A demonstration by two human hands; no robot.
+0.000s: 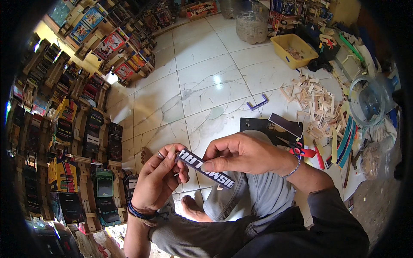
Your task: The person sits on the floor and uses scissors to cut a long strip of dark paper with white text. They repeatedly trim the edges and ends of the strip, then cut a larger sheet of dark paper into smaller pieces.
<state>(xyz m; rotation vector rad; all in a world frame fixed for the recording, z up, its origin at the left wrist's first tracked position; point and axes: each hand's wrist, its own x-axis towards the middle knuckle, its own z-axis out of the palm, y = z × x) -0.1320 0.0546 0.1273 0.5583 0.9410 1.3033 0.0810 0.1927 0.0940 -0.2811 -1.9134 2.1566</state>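
Note:
A dark, narrow strip [218,175] with large white lettering is held slantwise over my lap. My left hand [161,174] pinches its upper left end between thumb and fingers. Farther along the strip, my right hand [241,155] presses its thumb on the printed face, the other fingers behind it. The strip's back is hidden. Beyond my right knee lie a black flat board [254,124], a dark rectangular piece [287,126] and scissors [301,152] with red handles. A small purple U-shaped piece [258,104] lies on the tiles ahead.
Many small wooden pieces [318,101] are heaped on the right of the cracked tile floor [206,77]. Behind them stand a yellow basin [297,62] and a clear plastic tub [365,103]. Rows of toy trucks [64,176] fill the left side.

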